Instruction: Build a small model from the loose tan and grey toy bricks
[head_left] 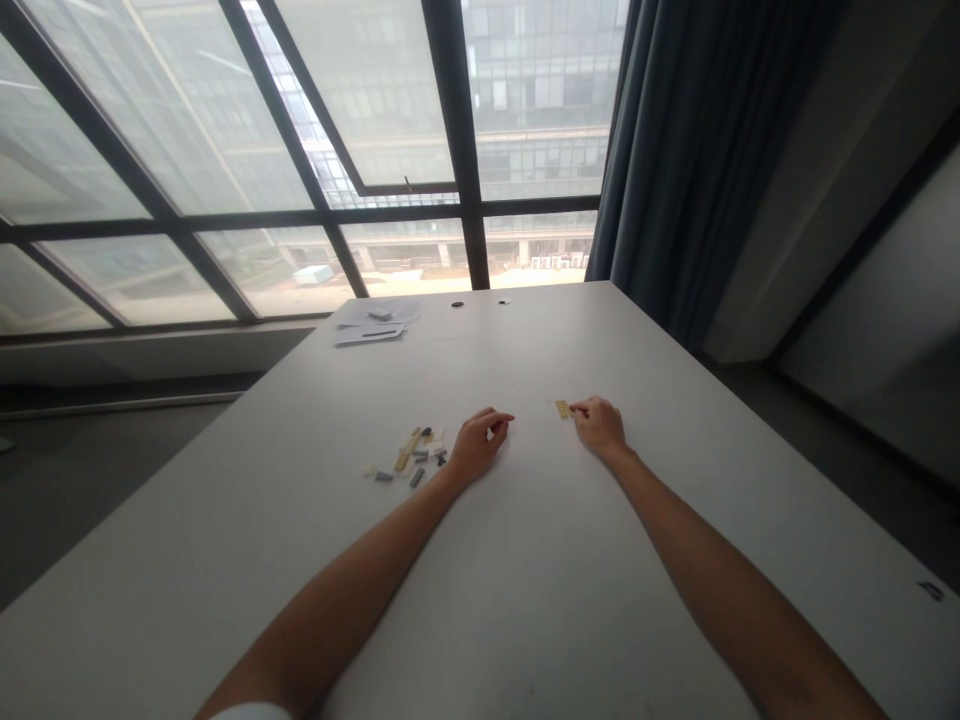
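Observation:
Both my forearms lie stretched out on a white table (540,560). My left hand (477,443) rests with its fingers curled in a pinch around a small white piece that is too small to name. Just to its left lies a small heap of loose building pieces (411,455), tan, grey and white. My right hand (598,424) is curled too, its fingertips touching a small tan studded plate (562,408) that lies flat on the table.
Some papers (375,322) lie at the table's far left edge, near two small round holes (480,302) in the tabletop. A large window with dark frames (450,150) stands behind, and a dark curtain (690,160) hangs at the right. A small dark mark (931,590) sits near the right edge.

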